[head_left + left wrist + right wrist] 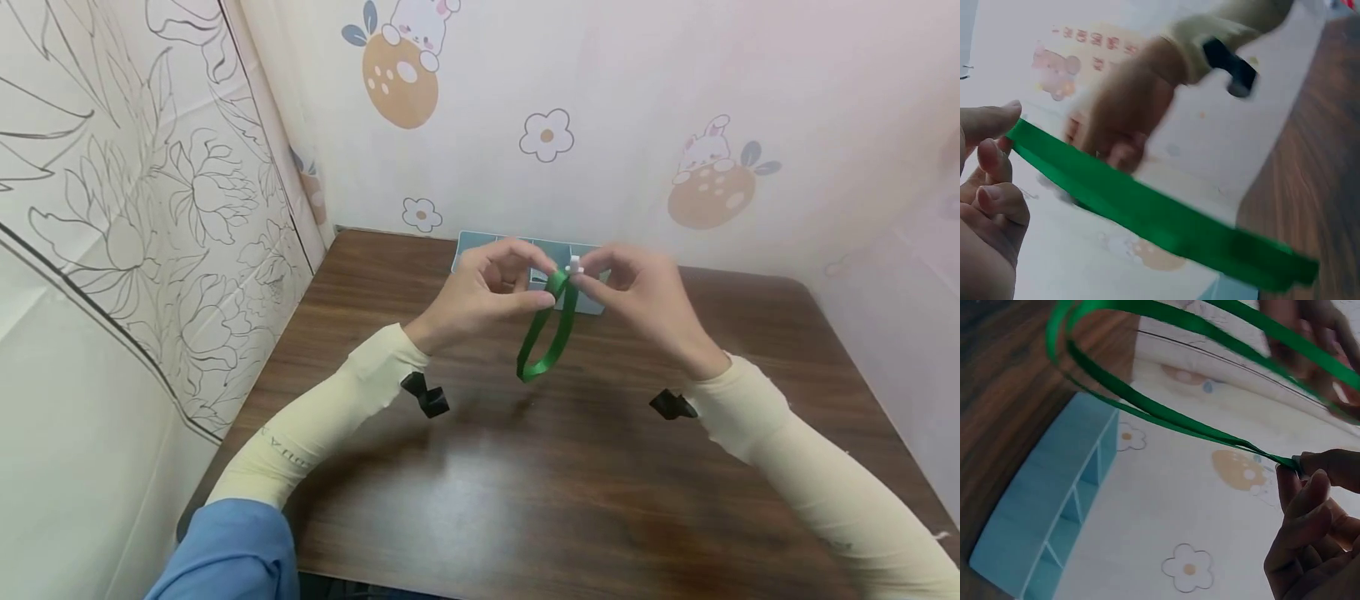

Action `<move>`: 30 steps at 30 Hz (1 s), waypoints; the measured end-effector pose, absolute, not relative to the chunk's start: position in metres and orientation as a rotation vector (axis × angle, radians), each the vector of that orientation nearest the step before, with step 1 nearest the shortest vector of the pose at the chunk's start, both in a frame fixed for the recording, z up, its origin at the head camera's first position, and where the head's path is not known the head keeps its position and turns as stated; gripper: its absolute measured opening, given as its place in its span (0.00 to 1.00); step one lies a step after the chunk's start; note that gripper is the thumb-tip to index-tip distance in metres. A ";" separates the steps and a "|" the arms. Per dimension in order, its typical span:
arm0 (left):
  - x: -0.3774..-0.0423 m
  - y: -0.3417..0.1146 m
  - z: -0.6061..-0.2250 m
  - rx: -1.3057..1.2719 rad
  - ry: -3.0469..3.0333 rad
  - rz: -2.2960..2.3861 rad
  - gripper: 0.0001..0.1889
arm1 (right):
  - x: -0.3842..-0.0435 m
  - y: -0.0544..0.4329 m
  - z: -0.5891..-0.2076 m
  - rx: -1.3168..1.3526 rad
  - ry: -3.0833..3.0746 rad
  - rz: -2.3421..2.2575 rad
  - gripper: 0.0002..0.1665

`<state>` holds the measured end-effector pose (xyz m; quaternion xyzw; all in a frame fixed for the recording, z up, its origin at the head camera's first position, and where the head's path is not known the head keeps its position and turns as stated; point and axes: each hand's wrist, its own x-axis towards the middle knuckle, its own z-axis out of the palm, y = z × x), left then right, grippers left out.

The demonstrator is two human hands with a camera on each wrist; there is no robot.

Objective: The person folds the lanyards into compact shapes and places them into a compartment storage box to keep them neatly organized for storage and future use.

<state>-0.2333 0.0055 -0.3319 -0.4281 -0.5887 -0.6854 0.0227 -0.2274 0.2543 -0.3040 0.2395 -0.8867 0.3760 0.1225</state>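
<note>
A green ribbon [557,348] hangs in a loop between the two hands, above the table. The left hand [491,287] pinches it near the top between thumb and forefinger. In the left wrist view the flat green ribbon [1147,209] stretches away from that thumb. The right hand [637,287] pinches the other side, where a small white plastic piece [574,266] shows between its fingertips. In the right wrist view, strands of the ribbon [1160,419] come together at the fingertips of the right hand [1316,515].
Behind the hands, a light blue box [472,242] with several compartments stands at the back edge of the brown wooden table [465,492]. Patterned wall coverings [600,75] rise behind and beside the table. A black piece is fixed at each wrist.
</note>
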 end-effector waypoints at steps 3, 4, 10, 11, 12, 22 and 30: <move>-0.231 0.004 -0.321 -1.306 -1.721 -2.163 0.14 | -0.232 0.255 -0.313 0.669 -2.625 1.067 0.07; -0.230 0.003 -0.318 -1.297 -1.685 -2.180 0.14 | -0.234 0.256 -0.317 0.648 -2.648 1.056 0.09; -0.222 0.001 -0.298 -1.269 -1.418 -2.345 0.18 | -0.257 0.273 -0.348 0.479 -2.782 1.033 0.16; -0.221 0.001 -0.296 -1.268 -1.366 -2.374 0.17 | -0.261 0.277 -0.355 0.455 -2.798 1.039 0.17; -0.220 0.001 -0.294 -1.268 -1.322 -2.390 0.15 | -0.265 0.282 -0.361 0.431 -2.816 1.044 0.18; -0.214 -0.002 -0.274 -1.350 -1.013 -2.430 0.14 | -0.284 0.326 -0.421 0.139 -2.960 1.067 0.25; -0.216 -0.002 -0.277 -1.392 -0.965 -2.465 0.13 | -0.285 0.324 -0.429 0.127 -2.938 1.089 0.24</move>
